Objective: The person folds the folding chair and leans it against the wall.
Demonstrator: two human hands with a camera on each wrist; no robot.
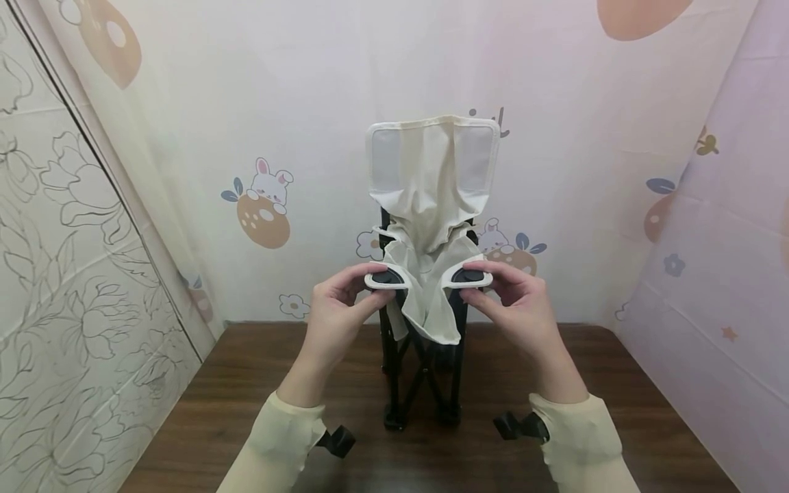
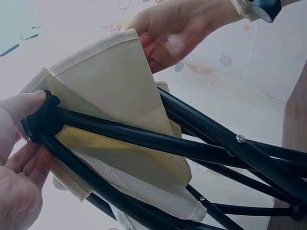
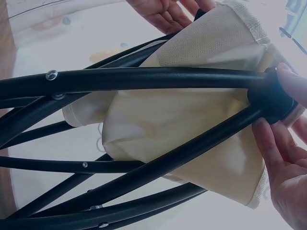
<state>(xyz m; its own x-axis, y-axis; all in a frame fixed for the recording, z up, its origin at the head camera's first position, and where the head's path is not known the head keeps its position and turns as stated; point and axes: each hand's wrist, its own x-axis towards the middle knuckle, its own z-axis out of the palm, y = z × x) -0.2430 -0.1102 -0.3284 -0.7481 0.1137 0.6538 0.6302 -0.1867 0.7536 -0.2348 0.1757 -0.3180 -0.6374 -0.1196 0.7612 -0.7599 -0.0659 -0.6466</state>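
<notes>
A small folding chair with cream fabric (image 1: 431, 181) and a black tube frame (image 1: 425, 383) stands upright, partly folded, in the head view. My left hand (image 1: 345, 305) pinches its front left corner, thumb on the near side and fingers over the top. On the opposite corner, my right hand (image 1: 514, 301) does the same. Black plastic joints (image 2: 44, 117) sit at both corners, where the tubes meet under the cloth. Between the hands the seat sags in loose folds. In the right wrist view, thumb and fingers hold the black corner joint (image 3: 271, 98).
The chair's feet (image 1: 394, 418) stand on a dark brown wooden table (image 1: 246, 424). Behind it hangs a pale curtain (image 1: 308, 89) printed with rabbits and carrots. A white panel with line-drawn flowers (image 1: 80, 274) rises at the left. Black wrist mounts (image 1: 337, 441) jut inward from both sleeves.
</notes>
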